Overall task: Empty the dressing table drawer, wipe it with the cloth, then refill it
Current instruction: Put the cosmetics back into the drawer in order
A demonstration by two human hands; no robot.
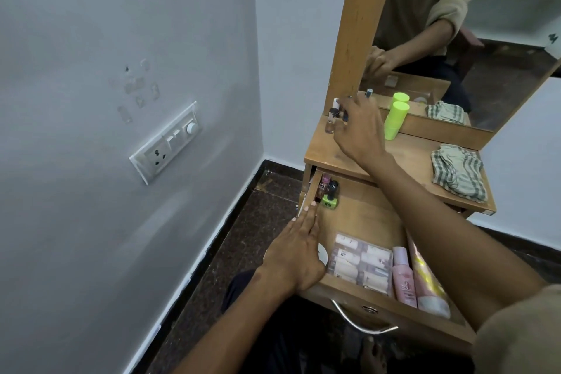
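Drawer (358, 215) pulled open w/ nail polish bottles (329, 194) at rear-left corner; L hand (299, 255) laid flat, fingers straight, on its left wall; R hand (358, 127) curled round small bottle (343, 112) at tabletop's rear-left corner; cloth (458, 173) crumpled nr right edge.

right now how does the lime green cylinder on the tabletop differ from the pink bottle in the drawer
The lime green plastic cylinder stands upright on the wooden tabletop against the mirror; the pink bottle with a white cap lies on its side in the open wooden drawer. The cylinder looks plain, while the bottle carries printed markings. Neither is touched by the hands.
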